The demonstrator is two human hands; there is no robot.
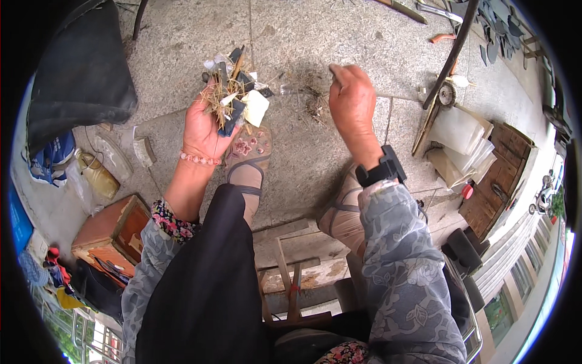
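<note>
My left hand (205,124), palm up, is curled around a handful of scraps (233,100). Dry straw bits, dark flat pieces, pale chunks and a thin brown stick poke out of the bundle. To the right, my right hand (353,100) hovers over the paving with its fingers curled in and the index finger partly extended. Whether anything is in those fingers is hidden. Between the hands, a small heap of straw and dirt (314,104) lies on the ground, with a bit of clear plastic beside it.
A dark sheet-covered object (85,73) stands at the upper left. Below it are a yellowish bottle (97,174) and a wooden box (115,233). On the right lie pale sheets (461,142), a wooden board (498,179) and a dark rod (451,54). My shoes are on the paving.
</note>
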